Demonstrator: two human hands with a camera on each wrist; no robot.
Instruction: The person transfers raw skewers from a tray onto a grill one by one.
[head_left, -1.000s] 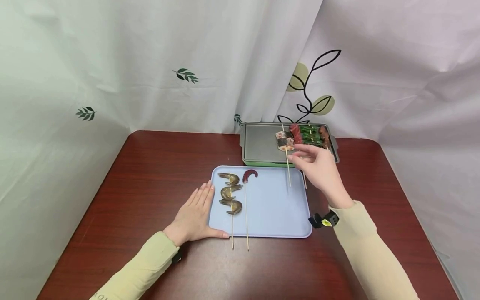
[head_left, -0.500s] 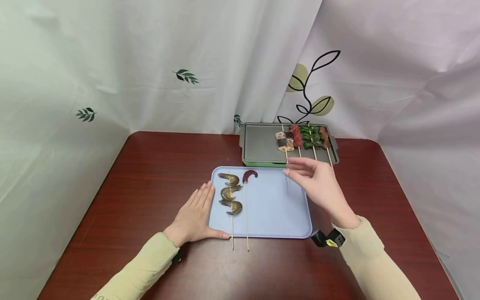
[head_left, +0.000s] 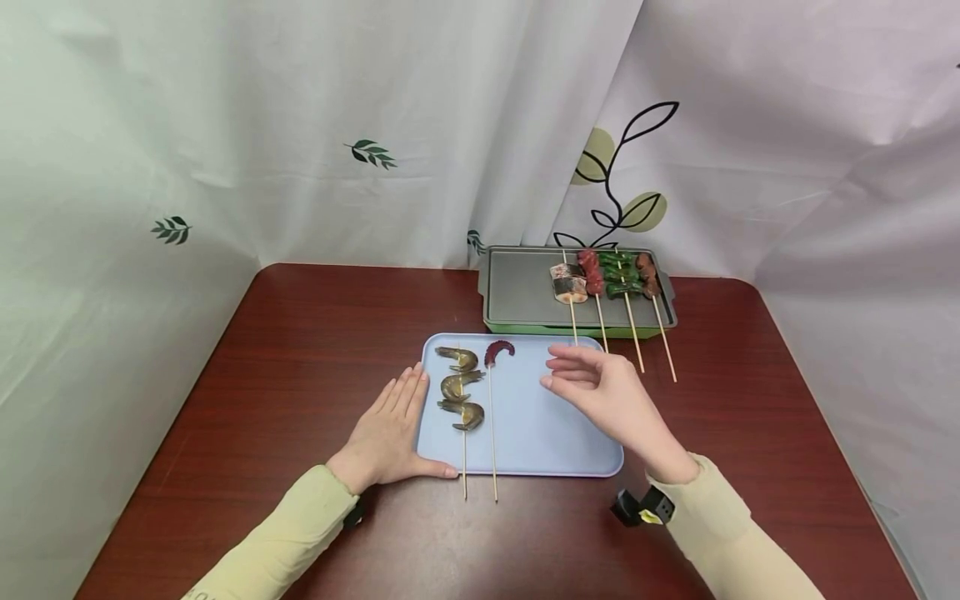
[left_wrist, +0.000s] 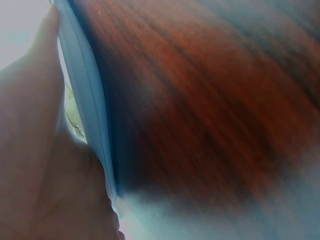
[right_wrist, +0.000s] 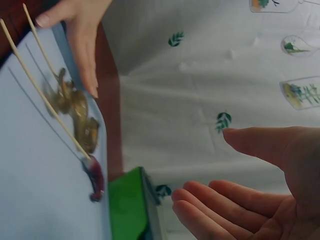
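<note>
My left hand [head_left: 390, 432] lies along the left edge of the light-blue tray [head_left: 551, 450], fingers straight and thumb at the front rim. On the tray's left side are a skewer of grey-brown shrimp [head_left: 459, 386] and a skewer with a dark-red curled piece [head_left: 498, 350] at its tip. Their stick ends jut past the front rim. My right hand [head_left: 607, 398] hovers over the tray's right half. In the right wrist view, its thumb and fingers stand apart with nothing between them. Behind it, a skewer of black-and-white chunks [head_left: 569, 284] rests on the grill pan [head_left: 517, 287].
Also on the pan lie skewers of red meat [head_left: 592, 272], green pepper [head_left: 622, 275] and brown meat [head_left: 648, 275], sticks jutting toward the front. The pan has a green side and stands at the back of the brown table [head_left: 322, 333]. White curtains [head_left: 300, 125] surround it.
My right hand has let go of the black-and-white chunk skewer on the pan and moved down and left over the tray. The left hand has stayed put.
</note>
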